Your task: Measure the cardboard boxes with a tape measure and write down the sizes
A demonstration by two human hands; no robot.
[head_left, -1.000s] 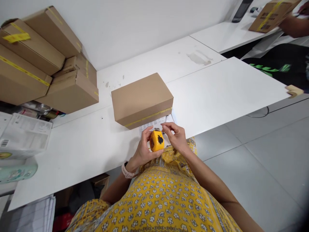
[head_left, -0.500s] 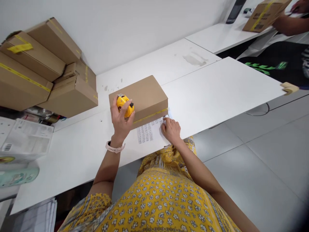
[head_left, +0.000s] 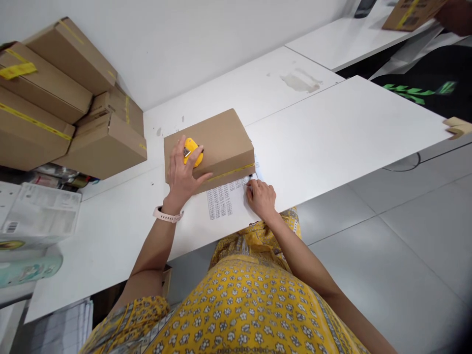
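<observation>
A closed cardboard box (head_left: 214,135) with a yellow tape strip along its side lies on the white table. My left hand (head_left: 180,172) is over the box's near left corner, with fingers and thumb around a yellow tape measure (head_left: 192,152) at the box top. Partly under the box is a printed sheet (head_left: 220,202) with columns of small text. My right hand (head_left: 261,198) rests on the sheet's right side, close to the box, fingers curled and thumb tucked in. Whatever it may hold is hidden; a small dark bit shows just beyond the fingertips.
Taped cardboard boxes (head_left: 66,78) are stacked at the left, beside a white carton (head_left: 42,209) and a mint-green bottle (head_left: 33,270). A co-worker's hand (head_left: 455,17) is near another box (head_left: 409,14) at the far right. The table's (head_left: 313,142) front edge runs close to my body.
My left hand has shifted slightly left, and the tape measure has turned in it, lying flatter against the box top. My right hand has stayed in place. The view has tilted slightly.
</observation>
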